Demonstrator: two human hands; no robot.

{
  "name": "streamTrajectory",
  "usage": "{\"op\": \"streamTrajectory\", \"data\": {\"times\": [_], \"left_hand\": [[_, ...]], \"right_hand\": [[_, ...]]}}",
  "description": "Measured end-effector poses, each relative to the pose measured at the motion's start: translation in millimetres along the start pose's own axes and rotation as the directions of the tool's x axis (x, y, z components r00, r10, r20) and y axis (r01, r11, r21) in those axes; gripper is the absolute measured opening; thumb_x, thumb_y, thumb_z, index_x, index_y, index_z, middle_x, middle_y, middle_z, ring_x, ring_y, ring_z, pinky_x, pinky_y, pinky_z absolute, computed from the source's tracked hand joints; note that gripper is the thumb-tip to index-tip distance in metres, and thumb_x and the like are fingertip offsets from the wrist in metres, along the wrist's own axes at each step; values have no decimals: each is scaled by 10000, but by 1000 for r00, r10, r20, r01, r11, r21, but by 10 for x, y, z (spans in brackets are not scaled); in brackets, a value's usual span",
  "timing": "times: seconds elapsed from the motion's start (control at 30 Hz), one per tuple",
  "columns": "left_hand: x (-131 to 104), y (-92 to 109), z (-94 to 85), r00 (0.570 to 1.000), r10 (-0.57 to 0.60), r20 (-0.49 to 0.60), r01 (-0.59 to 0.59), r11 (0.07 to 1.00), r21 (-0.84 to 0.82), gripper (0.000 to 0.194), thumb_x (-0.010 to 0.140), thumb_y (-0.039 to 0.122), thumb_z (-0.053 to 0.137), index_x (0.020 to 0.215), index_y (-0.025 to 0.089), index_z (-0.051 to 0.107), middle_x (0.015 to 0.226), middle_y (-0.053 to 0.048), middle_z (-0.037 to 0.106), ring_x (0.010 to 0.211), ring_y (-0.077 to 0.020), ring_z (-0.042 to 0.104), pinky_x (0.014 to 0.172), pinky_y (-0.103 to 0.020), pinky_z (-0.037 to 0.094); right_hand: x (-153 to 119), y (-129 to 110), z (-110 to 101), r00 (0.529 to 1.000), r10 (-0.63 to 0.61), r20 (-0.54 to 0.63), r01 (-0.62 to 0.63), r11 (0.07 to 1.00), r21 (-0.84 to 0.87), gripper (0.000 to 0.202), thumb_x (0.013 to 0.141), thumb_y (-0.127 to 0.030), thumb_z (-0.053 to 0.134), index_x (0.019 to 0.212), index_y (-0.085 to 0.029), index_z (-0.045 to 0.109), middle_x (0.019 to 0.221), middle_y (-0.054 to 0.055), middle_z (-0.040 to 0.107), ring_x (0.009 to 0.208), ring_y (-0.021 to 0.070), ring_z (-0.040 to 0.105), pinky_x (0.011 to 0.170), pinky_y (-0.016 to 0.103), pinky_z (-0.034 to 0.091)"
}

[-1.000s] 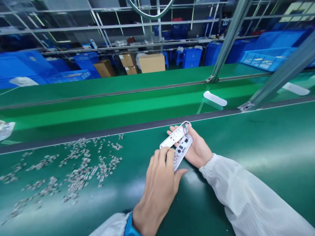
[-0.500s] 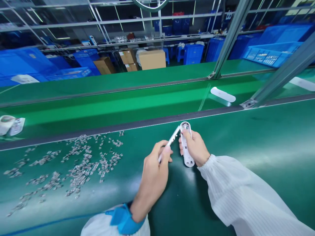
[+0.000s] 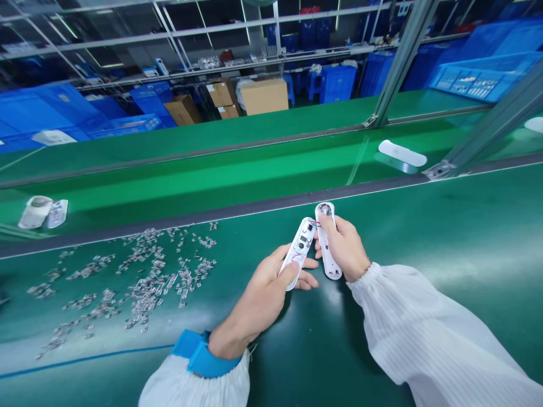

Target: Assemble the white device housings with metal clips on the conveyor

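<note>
A pale label (image 3: 211,88) on a cardboard box (image 3: 220,95) beyond the line is too small to read. Half a second ago the circuit-fitted casing half (image 3: 302,243) was nearly edge-on; now it is turned face up, its dark components showing. On the bright green conveyor belt (image 3: 237,169), a white casing piece (image 3: 402,153) sits closer to the foot of the slanting metal post (image 3: 490,127), and an opened casing pair (image 3: 36,212) at the far left has come further into view. The left hand (image 3: 271,280), with a blue wrist strap (image 3: 206,353), grasps the circuit-fitted casing half by its near end, thumb on top, fingers partly spread beneath and past it. The right hand (image 3: 344,246) grips the hollow white shell (image 3: 331,260), thumb pressed near its far end, fingers curled around the side. Thin red wires (image 3: 315,223) run between these two parts, held just beside each other over the dark green worktop (image 3: 305,362), right of many scattered small metal pieces (image 3: 148,282)
</note>
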State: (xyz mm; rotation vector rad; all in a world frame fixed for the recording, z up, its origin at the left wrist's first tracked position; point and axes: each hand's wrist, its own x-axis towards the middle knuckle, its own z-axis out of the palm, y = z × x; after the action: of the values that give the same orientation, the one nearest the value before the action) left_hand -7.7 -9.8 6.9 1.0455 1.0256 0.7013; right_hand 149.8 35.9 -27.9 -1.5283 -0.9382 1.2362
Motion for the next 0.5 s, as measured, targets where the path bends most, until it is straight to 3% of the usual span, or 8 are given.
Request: {"op": "streamTrajectory", "data": {"times": [0.13, 0.2, 0.27, 0.37, 0.43, 0.5], "left_hand": [[0, -26, 15, 997, 50, -55, -38, 979, 200, 315, 1006, 336, 379, 1094, 138, 608, 804, -37, 649, 665, -126, 554, 650, -270, 441], [-5, -64, 58, 986, 110, -128, -60, 937, 345, 324, 1009, 336, 357, 1081, 166, 623, 771, -21, 637, 625, -130, 517, 620, -278, 416], [-13, -118, 122, 950, 256, -181, -131, 848, 513, 326, 1008, 332, 361, 1184, 207, 606, 912, -38, 667, 741, -160, 573, 701, -298, 446], [-11, -203, 205, 853, 488, -182, -235, 673, 701, 380, 1006, 278, 367, 1346, 243, 532, 1206, -71, 624, 1093, -213, 571, 934, -338, 437], [3, -249, 216, 800, 565, -201, -239, 608, 757, 400, 999, 247, 372, 1366, 235, 532, 1270, -88, 602, 1188, -230, 538, 1003, -362, 416], [20, -274, 188, 776, 589, -225, -232, 600, 766, 400, 990, 240, 397, 1360, 237, 550, 1280, -90, 612, 1211, -240, 541, 1032, -380, 412]], "right_hand": [[24, 48, -10, 999, -42, 11, 43, 998, -36, 373, 890, -513, 506, 719, -186, 562, 560, 2, 622, 378, 128, 581, 361, 227, 467], [45, 75, -12, 998, -51, 23, 52, 997, -56, 346, 905, -457, 483, 705, -185, 557, 540, 0, 613, 359, 129, 569, 351, 231, 457], [59, 86, -8, 999, -26, 28, 28, 998, -52, 315, 912, -405, 459, 702, -187, 549, 528, -4, 602, 342, 128, 551, 340, 240, 454], [39, 67, 9, 998, -5, 60, 7, 1000, -27, 348, 917, -444, 456, 690, -192, 536, 505, -9, 578, 335, 127, 528, 330, 243, 437], [-5, 41, 31, 994, 2, 113, -2, 1000, 0, 460, 918, -562, 425, 674, -191, 547, 478, -7, 555, 332, 126, 512, 332, 243, 421], [-54, 19, 56, 985, 32, 172, -44, 997, 68, 558, 909, -653, 371, 684, -186, 578, 491, 6, 567, 369, 130, 527, 369, 247, 437]]}}
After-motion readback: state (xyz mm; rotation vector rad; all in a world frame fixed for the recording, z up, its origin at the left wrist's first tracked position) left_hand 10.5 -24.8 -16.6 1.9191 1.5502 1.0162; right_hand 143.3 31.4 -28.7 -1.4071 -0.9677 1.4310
